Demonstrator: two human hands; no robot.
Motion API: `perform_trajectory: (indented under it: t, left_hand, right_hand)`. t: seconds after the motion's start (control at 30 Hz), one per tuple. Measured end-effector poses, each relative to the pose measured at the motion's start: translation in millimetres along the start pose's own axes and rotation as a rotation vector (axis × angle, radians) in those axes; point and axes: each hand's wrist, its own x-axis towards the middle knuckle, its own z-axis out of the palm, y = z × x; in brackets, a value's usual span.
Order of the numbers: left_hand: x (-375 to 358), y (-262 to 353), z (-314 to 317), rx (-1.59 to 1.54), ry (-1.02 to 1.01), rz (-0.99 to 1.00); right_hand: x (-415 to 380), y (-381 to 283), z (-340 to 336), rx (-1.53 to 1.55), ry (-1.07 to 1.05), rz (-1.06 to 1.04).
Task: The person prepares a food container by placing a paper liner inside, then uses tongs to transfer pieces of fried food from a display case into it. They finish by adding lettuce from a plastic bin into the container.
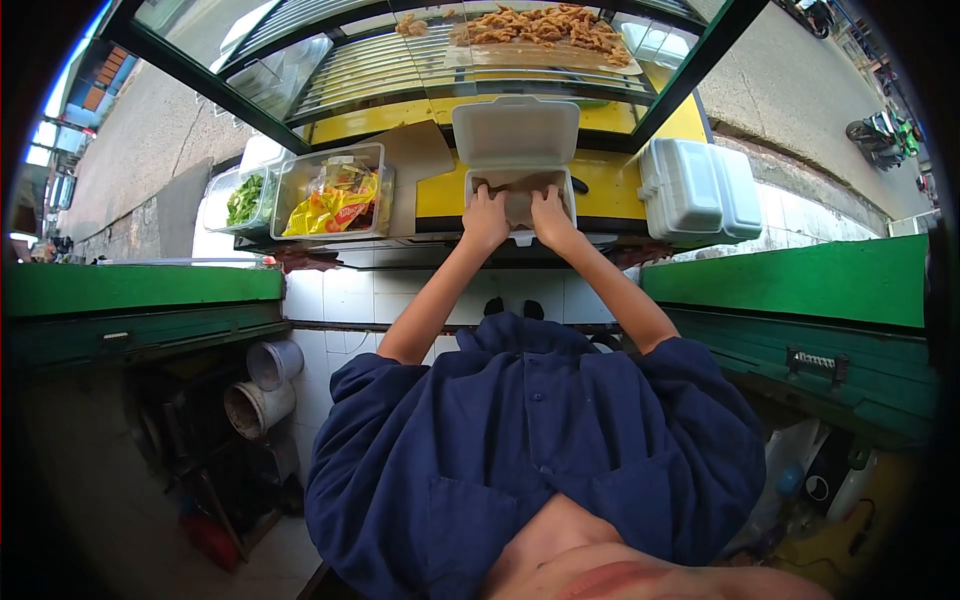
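Note:
An open white foam takeaway box [515,135] stands on the yellow counter in front of me, its lid tipped back. Brown paper [518,207] lines its base. Inside the box, my left hand [484,217] has its fingers bent onto the left side of the paper, thumb near the middle. On the opposite side my right hand [551,216] holds the paper in the same way. The fingertips are partly hidden against the paper.
Left of the box, a clear plastic tub [333,195] holds yellow sachets, beside a container of green leaves [245,200]. Stacked foam boxes [697,190] stand at the right. Behind, a glass case [430,75] contains fried pieces [545,27]. Green ledges [800,285] flank me.

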Motion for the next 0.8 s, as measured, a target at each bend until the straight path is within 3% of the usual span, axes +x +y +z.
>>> perform_trajectory:
  t: [0.17, 0.27, 0.37, 0.47, 0.5, 0.73, 0.8]
  left_hand:
    - [-5.0, 1.1, 18.4, 0.278, 0.122, -0.003]
    - [-9.5, -4.6, 14.8, 0.243, 0.187, 0.031]
    - [-18.5, -16.2, -0.9, -0.164, 0.292, 0.061]
    - [-42.4, -16.4, -24.3, -0.541, 0.321, -0.098]
    - [-43.1, -23.3, -22.9, -0.866, 0.222, -0.163]
    - [-46.4, -31.6, -16.8, -1.053, 0.135, -0.129]
    - [-43.4, -31.2, -25.0, -0.833, 0.226, -0.048]
  right_hand:
    - [-2.3, -23.7, -1.0, 0.126, -0.007, 0.132]
    - [-0.3, -41.9, 14.4, 0.142, 0.013, 0.182]
    - [3.2, -56.2, 4.8, 0.149, -0.052, 0.214]
    - [4.8, -70.8, -13.7, 0.149, -0.152, 0.254]
    - [5.8, -73.2, -11.4, 0.135, -0.144, 0.271]
    - [5.6, -73.8, 4.8, 0.087, -0.088, 0.307]
    - [6.6, -73.1, 1.7, 0.076, -0.111, 0.305]
